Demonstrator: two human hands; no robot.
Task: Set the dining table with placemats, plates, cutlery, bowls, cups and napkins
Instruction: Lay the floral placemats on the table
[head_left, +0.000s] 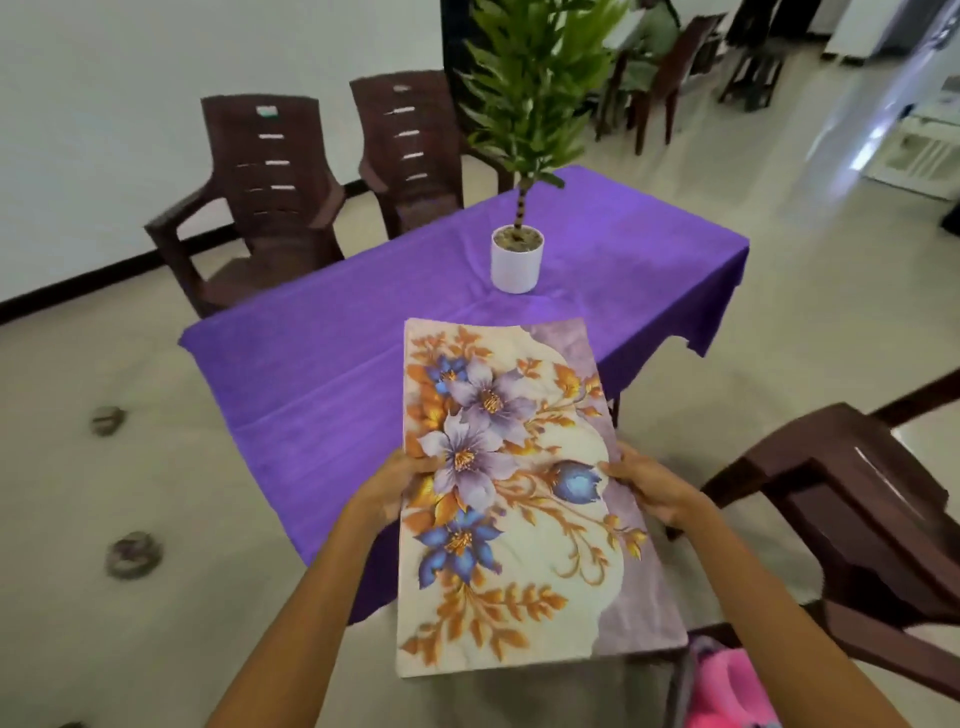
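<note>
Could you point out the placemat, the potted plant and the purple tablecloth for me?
Placemat (519, 493): head view, on its flowered middle.
Potted plant (516, 262): head view, on the white pot's side.
Tablecloth (322, 374): head view, on a bare stretch left of the placemat.

Potted plant on the table — two chairs behind, one chair right.

- The single head camera is looking forward and down from standing height, with both forearms reaching in from the bottom edge.
- It is sitting close over the placemat, which is filling the near centre.
- It is facing across the table toward the far wall and two chairs.
- The wide lens is bending the floor and walls at the edges.
</note>
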